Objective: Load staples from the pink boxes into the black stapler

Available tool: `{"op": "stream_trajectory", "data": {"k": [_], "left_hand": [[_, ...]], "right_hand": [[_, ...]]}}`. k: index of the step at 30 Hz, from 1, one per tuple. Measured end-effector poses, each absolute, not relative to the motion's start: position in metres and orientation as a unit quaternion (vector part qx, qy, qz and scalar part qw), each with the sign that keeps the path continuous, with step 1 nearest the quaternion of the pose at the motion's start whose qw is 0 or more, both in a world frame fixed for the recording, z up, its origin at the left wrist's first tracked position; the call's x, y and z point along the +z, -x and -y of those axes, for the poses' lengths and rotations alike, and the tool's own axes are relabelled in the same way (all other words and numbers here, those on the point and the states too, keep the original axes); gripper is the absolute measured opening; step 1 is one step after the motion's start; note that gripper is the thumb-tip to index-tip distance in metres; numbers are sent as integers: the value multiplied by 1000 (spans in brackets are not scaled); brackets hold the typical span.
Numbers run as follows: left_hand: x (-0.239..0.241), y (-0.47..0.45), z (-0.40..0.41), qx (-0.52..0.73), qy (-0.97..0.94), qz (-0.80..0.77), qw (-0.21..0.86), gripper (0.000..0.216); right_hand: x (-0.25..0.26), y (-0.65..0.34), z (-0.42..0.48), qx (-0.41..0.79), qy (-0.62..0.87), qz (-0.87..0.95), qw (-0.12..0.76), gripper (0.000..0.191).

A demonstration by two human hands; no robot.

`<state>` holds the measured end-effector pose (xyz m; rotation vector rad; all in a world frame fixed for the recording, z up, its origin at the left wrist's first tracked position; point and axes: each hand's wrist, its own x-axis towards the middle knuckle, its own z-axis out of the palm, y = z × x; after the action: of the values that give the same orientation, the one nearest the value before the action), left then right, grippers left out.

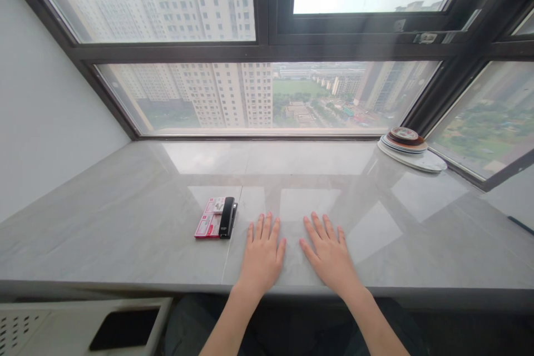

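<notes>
My left hand [262,258] lies palm down on the grey marbled sill [125,222], its fingers stretched and spread. To its right, my right hand [329,258] rests flat in the same way, fingers apart, with a gap between the two thumbs. Neither hand holds anything. A black stapler [226,218] is left of my left hand, apart from it. Beside the stapler, and touching it, are small pink-and-white printed boxes [207,225], partly covered by it.
A stack of round plates [404,144] stands at the back right corner by the window frame [267,51]. A dark thin object [520,225] shows at the right edge. Below the sill at left, a pale perforated surface [62,328] carries a black phone-like slab [125,329].
</notes>
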<state>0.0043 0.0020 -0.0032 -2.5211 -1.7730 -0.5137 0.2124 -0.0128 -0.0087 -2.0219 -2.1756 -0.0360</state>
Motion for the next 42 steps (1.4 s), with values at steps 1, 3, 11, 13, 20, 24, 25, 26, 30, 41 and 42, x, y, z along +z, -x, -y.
{"op": "stream_trajectory", "data": {"k": [1, 3, 11, 13, 20, 24, 25, 26, 30, 41, 42], "left_hand": [[-4, -5, -1, -163, 807, 567, 7, 57], [-5, -6, 1, -158, 808, 567, 4, 57], [-1, -4, 6, -146, 826, 545, 4, 63], [-7, -2, 4, -140, 835, 532, 7, 69], [-25, 5, 5, -145, 856, 496, -6, 70], [-3, 6, 12, -180, 875, 445, -67, 55], [4, 5, 14, -191, 873, 441, -82, 47], [12, 4, 16, -204, 868, 442, -96, 40], [30, 1, 20, -248, 847, 451, -135, 24], [9, -9, -2, -232, 804, 545, -51, 52], [7, -9, -5, -226, 806, 544, -51, 53]], "right_hand": [[-10, -213, 13, -11, 678, 730, 87, 64], [-11, -214, 11, -5, 679, 728, 93, 63], [38, -145, -24, 154, 634, 725, 221, 62], [54, -106, -39, 201, 567, 754, 262, 71], [56, -10, -100, 313, 551, 747, 201, 70], [49, -26, -120, 265, 555, 758, 218, 46], [50, -38, -123, 257, 553, 762, 217, 43], [51, -51, -124, 249, 549, 768, 217, 40], [59, -112, -118, 223, 523, 795, 212, 51], [44, -172, -70, 215, 502, 767, 336, 42], [40, -165, -69, 202, 517, 753, 354, 39]]}}
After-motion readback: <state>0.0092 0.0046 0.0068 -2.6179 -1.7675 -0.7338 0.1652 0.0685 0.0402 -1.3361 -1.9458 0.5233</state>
